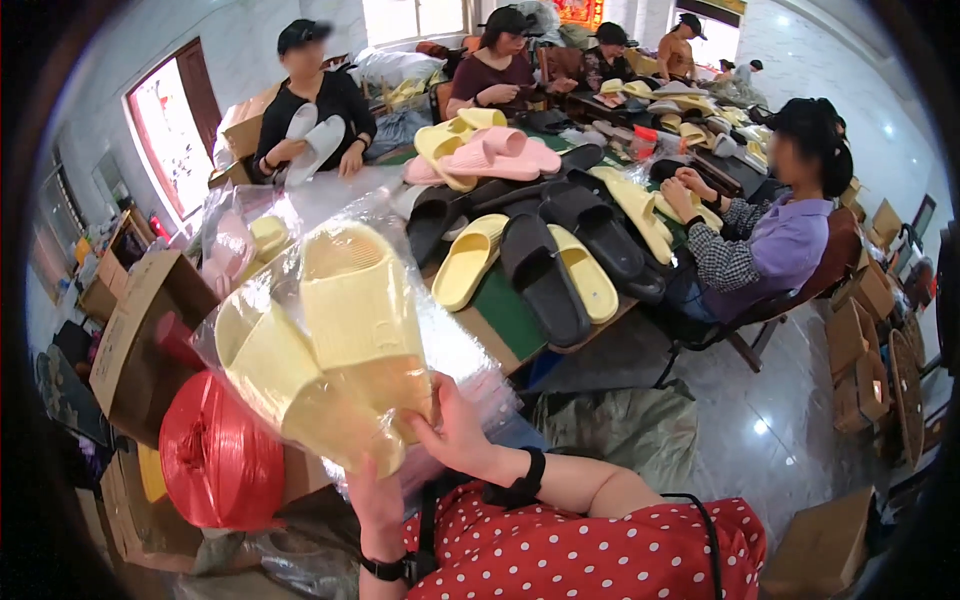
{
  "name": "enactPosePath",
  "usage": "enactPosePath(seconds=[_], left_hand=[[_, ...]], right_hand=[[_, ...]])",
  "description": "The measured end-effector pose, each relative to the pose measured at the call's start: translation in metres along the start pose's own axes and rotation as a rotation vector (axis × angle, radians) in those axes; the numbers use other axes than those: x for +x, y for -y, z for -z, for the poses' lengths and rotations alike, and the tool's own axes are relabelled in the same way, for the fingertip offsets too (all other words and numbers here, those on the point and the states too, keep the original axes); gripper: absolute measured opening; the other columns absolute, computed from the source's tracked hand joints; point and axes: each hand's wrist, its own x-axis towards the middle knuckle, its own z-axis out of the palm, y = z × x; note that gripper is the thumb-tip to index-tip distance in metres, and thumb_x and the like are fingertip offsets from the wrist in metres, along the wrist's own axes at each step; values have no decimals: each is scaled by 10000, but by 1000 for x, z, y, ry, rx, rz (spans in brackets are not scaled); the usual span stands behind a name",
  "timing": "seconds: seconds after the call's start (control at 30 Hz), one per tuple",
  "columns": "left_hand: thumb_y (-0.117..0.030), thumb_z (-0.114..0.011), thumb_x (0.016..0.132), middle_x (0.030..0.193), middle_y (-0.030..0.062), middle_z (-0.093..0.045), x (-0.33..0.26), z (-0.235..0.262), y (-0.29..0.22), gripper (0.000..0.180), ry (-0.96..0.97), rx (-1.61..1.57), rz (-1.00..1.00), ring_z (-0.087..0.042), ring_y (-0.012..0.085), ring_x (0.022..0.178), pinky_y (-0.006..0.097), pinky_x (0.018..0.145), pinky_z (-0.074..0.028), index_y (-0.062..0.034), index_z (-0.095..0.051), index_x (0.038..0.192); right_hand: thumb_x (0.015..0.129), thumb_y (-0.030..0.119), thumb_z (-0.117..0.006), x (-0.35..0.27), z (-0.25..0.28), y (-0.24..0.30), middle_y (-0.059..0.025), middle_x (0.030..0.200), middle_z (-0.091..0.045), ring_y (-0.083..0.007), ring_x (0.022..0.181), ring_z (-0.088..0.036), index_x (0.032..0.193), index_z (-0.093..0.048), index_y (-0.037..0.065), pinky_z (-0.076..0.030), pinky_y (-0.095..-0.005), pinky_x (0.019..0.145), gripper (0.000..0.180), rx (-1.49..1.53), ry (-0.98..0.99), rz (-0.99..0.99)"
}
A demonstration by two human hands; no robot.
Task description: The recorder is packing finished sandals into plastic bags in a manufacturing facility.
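Observation:
A pair of pale yellow slippers [365, 310] in a clear plastic bag [290, 290] is held up in front of me, over the near left side of the table. My right hand [455, 425] grips the right lower edge of the bagged pair, thumb across the plastic. Below it, my left hand [377, 500] holds the lower end of the bag, its fingers partly hidden behind the slippers. Beyond my hands, black slippers [545, 280], a yellow slipper [470, 262] and pink slippers [490, 155] lie heaped on the green-topped table [505, 310].
A red roll of plastic twine [220, 455] stands at my left beside an open cardboard box [150, 345]. Clear plastic bags [465, 360] lie on the table's near edge. A person in purple [790, 240] sits at the right; another person [315, 120] at the far left holds white slippers [318, 145].

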Motion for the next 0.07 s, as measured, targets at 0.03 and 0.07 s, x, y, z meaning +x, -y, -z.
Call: enactPosePath(seconds=[0.03,0.07], left_hand=[[-145,-585,980,1490,107,-438,0,6,2,596,-22,-50,33,-380,286,1415,502,1179,-295,-26,-332,1506],[-145,-585,980,1490,107,-438,-12,14,-1,596,-69,-42,19,-380,286,1415,502,1179,-295,-26,-332,1506]], right_hand=[[930,172,-677,-2,-9,-2,-225,1152,-626,-330,1089,-630,1353,-404,-43,-514,-400,877,547,-1,-36,71],[930,219,-682,-3,-16,-4,-261,1108,-659,-407,1018,-672,1345,-406,-43,-538,-443,817,564,11,-63,135]])
